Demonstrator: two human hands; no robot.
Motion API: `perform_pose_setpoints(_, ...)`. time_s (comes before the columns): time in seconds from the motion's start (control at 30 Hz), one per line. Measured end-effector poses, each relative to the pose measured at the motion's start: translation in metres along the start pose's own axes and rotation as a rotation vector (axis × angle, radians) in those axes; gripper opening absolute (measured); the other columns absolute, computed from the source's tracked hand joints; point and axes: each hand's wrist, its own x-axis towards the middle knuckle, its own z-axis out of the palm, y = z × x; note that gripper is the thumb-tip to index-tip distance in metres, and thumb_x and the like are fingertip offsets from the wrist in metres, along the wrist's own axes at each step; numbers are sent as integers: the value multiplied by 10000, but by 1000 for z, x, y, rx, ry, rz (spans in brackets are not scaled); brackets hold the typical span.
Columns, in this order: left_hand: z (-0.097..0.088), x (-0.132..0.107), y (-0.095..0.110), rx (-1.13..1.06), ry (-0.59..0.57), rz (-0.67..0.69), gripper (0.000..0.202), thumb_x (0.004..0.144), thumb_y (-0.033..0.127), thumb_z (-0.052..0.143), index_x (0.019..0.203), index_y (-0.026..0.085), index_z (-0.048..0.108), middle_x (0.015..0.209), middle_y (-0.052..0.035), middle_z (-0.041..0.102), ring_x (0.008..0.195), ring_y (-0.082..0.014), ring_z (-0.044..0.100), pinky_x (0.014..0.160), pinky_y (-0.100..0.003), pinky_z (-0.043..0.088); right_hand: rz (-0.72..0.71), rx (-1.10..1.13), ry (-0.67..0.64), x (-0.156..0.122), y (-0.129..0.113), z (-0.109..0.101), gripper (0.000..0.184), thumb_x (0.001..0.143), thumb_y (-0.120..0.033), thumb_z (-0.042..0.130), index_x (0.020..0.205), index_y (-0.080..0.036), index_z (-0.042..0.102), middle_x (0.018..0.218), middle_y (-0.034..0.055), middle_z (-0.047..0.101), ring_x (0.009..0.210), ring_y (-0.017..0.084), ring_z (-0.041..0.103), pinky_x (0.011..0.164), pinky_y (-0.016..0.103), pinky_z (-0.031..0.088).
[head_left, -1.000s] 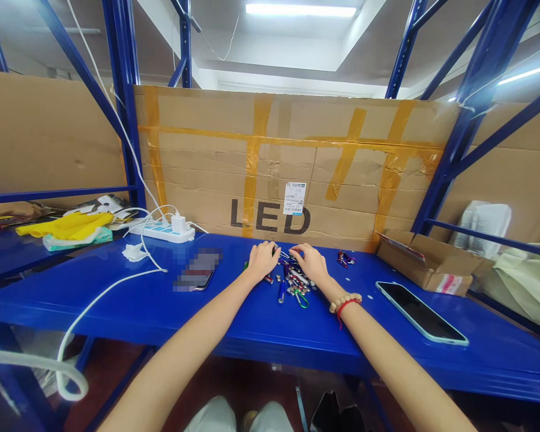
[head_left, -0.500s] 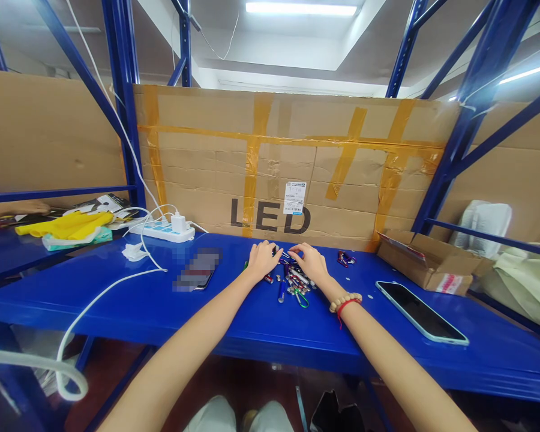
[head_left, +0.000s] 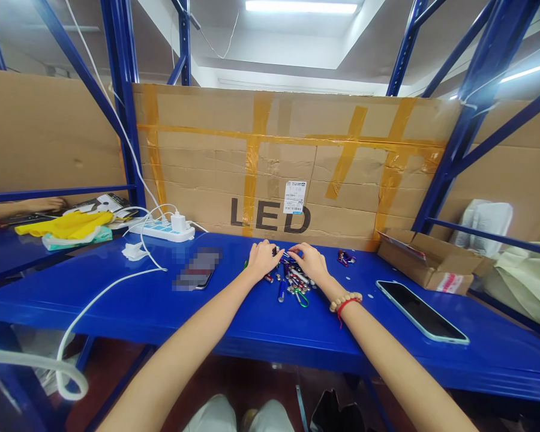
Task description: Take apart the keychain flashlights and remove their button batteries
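A pile of small metal keychain pieces (head_left: pixel 299 279) lies on the blue tabletop, with carabiner clips and little tubes among them. At its near edge are a green carabiner (head_left: pixel 302 298) and a blue tube (head_left: pixel 281 290). Over the pile's left side, my left hand (head_left: pixel 263 260) has its fingers curled and thumb toward the middle. Opposite it, my right hand (head_left: pixel 309 261), below a beaded bracelet and red cord, pinches with thumb and forefinger. Small shiny parts show between the hands, but whatever the fingertips hold is too small and covered to name.
Several red and purple carabiners (head_left: pixel 345 258) lie right of the pile. A phone (head_left: pixel 422 312) and an open cardboard box (head_left: pixel 432 261) are farther right. To the left are a blurred-out phone (head_left: pixel 198 268), a power strip (head_left: pixel 162 230) and a white cable (head_left: pixel 103 297). Another person's hand (head_left: pixel 45 205) is far left.
Both my hands stay in nearly the same place over the pile. At the far left, the other person's hand has shifted slightly to the right.
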Motion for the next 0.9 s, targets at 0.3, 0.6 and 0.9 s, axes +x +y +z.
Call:
perform_pose_setpoints(0.3,-3,-1,1,-27,6,-3,423,863,467,396,752,166,672,903,-82,618,884,-213,576,856,-361,372,6,-4,-4,1,2,2,179,843,-362,536,895,-239,655,895,-11,658,708,126,584,613,238,384)
perform_pose_setpoints(0.6,6,5,-5,-68,44,109,404,799,512,507,648,167,650,824,-53,600,853,-192,572,783,-319,368,-8,-18,-10,2,4,2,156,833,-337,557,906,-237,652,907,-5,659,714,128,584,603,237,379)
perform_pose_setpoints(0.9,12,8,-9,-91,28,153,409,773,527,543,623,161,646,811,-52,584,839,-180,559,756,-294,361,-10,-20,-21,2,4,2,126,800,-283,601,902,-231,654,918,-6,660,718,124,589,610,232,394)
